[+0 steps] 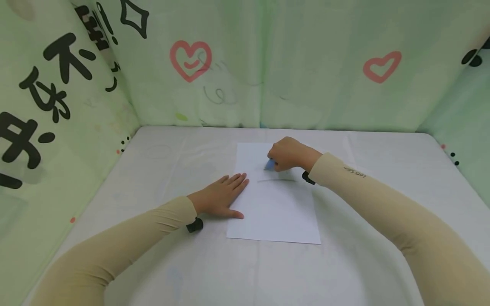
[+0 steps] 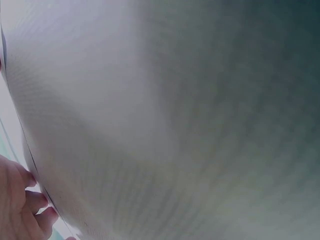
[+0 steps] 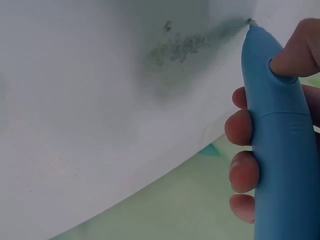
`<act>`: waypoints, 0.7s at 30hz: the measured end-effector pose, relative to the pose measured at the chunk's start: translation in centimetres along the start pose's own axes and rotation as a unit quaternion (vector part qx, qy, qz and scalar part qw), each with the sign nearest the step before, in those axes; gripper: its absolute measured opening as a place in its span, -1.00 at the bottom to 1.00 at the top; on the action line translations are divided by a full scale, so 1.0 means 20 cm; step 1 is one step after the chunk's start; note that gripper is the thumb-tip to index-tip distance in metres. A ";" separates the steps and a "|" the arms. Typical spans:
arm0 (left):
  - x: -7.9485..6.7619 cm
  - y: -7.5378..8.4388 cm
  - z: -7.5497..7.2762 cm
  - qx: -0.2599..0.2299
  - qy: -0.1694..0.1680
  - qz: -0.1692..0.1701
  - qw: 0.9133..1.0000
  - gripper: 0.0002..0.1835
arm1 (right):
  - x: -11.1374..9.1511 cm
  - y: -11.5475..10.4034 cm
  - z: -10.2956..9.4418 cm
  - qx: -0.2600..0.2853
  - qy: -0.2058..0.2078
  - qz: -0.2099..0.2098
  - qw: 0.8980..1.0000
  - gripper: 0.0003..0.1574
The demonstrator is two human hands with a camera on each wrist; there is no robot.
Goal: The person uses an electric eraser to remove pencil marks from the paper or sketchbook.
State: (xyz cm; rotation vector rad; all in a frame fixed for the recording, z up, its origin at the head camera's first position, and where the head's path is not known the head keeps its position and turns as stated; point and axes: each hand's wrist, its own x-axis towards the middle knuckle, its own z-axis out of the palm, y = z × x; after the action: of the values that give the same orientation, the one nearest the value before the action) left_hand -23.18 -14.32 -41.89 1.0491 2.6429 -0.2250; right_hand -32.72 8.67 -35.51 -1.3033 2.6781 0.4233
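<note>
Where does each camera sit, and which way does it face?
Head: head-worn, facing forward and down at the paper; left hand, right hand, sleeves show.
Left wrist: wrist-worn, facing a blurred pale surface; fingers show, lower left.
Right wrist: wrist-worn, facing dark smudges and a blue pen-shaped tool; thumb, fingers show.
Head and right wrist share the right hand gripping that tool.

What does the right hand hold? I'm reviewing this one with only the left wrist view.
Observer: The right hand grips a blue, rounded, pen-shaped tool that looks like plastic.

Reviewer: Where is that hand's thumb?

Observer: The thumb rests on an oval recess toward the tool's tip end.

Reviewer: And where is the tip?

Observer: Over a white, rectangular sheet of paper; I can't tell whether it touches.
</note>
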 end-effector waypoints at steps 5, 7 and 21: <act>0.00 -0.01 0.01 0.003 0.004 0.002 1.000 0.10 | -0.02 0.02 0.01 -0.001 -0.004 0.008 1.000 -0.89; 0.00 -0.01 0.01 0.004 0.003 0.002 1.000 0.10 | -0.03 0.03 0.01 0.001 -0.007 0.013 1.000 -0.89; 0.00 0.00 0.01 0.010 0.006 0.004 1.000 0.09 | -0.10 0.09 0.03 0.002 -0.004 0.021 1.000 -0.86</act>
State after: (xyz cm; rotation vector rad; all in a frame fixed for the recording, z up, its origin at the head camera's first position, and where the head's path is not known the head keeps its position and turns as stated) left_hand -23.09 -14.35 -42.02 1.0707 2.6526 -0.2435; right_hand -32.95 11.32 -35.24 -1.2431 2.7023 0.4261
